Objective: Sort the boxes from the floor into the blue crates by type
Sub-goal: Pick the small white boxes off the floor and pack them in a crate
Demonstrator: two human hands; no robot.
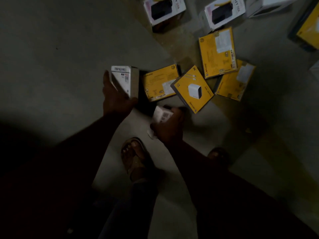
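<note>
Grey floor (60, 49), dim. Four yellow boxes (217, 52) lie clustered beyond our hands; two white boxes (164, 10) farther off. Our left hand (115, 99) grips a white carton (123, 80), lifted. Our right hand (170, 128) holds a small white box (161, 115), blurred.

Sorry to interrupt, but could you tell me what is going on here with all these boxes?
A person is picking boxes up off the floor. The left hand grips a white box; the right hand grips a smaller white box, blurred. Several yellow boxes and two larger white boxes lie on the floor. No crate is visible.
</note>
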